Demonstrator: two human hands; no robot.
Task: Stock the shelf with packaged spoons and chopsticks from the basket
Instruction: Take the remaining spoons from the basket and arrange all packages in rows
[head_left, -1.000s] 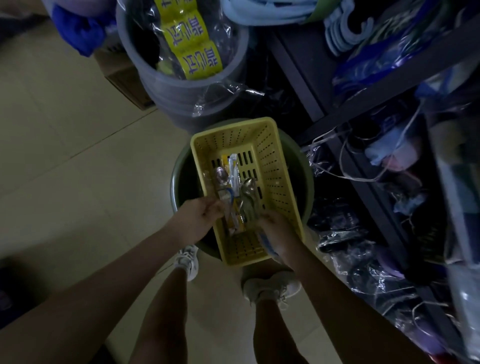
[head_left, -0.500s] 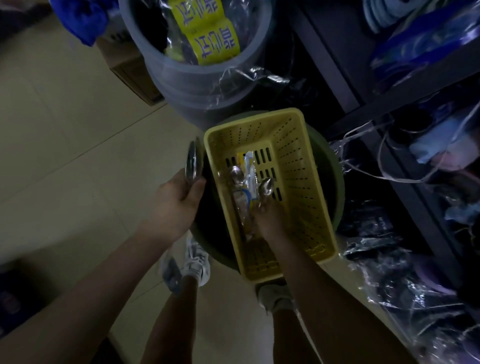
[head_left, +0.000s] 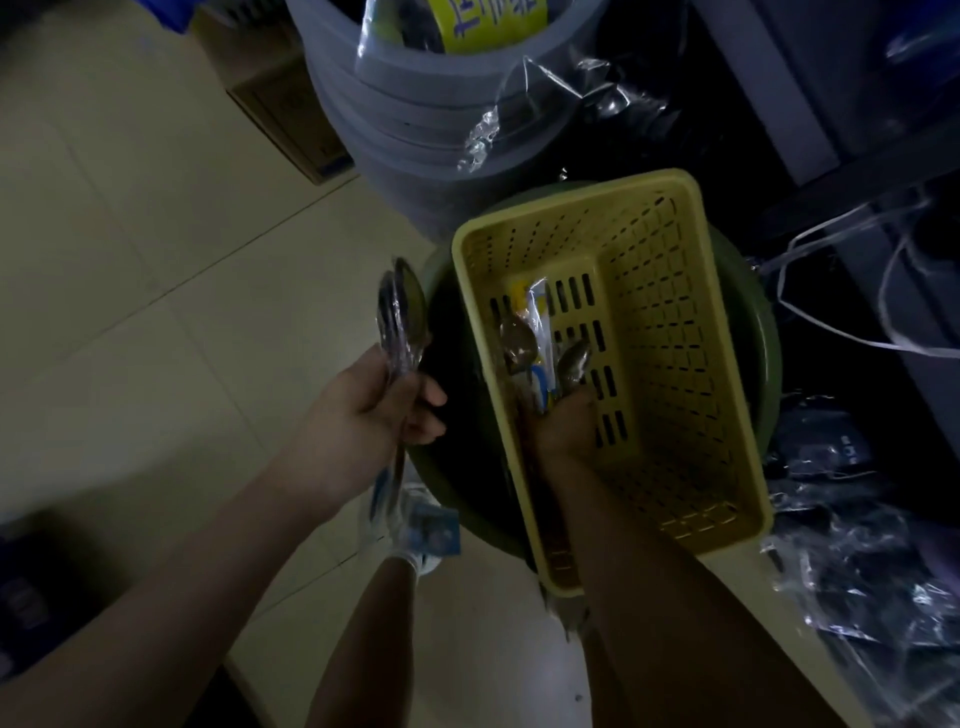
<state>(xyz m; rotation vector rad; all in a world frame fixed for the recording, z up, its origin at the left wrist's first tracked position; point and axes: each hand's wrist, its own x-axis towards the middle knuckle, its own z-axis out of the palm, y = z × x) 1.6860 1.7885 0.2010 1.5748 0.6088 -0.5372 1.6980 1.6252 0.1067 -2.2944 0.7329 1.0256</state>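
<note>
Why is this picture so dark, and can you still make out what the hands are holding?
Head view: dim overall, darkest at the right, where the shelf sinks into shadow; straight lines bow from the wide lens. Glints on clear wrap still reveal packaged spoons gripped by the left hand outside the yellow basket. The right hand reaches into it among more packets; its grip is too dark to judge.

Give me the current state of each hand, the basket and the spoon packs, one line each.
left hand: grips wrapped spoons, outside the basket.
wrapped spoons: held upright, bowls up.
right hand: inside the basket, gripping the packs there.
packaged spoons: lying in the basket.
yellow basket: sits on the green tub, nearly empty.
</note>
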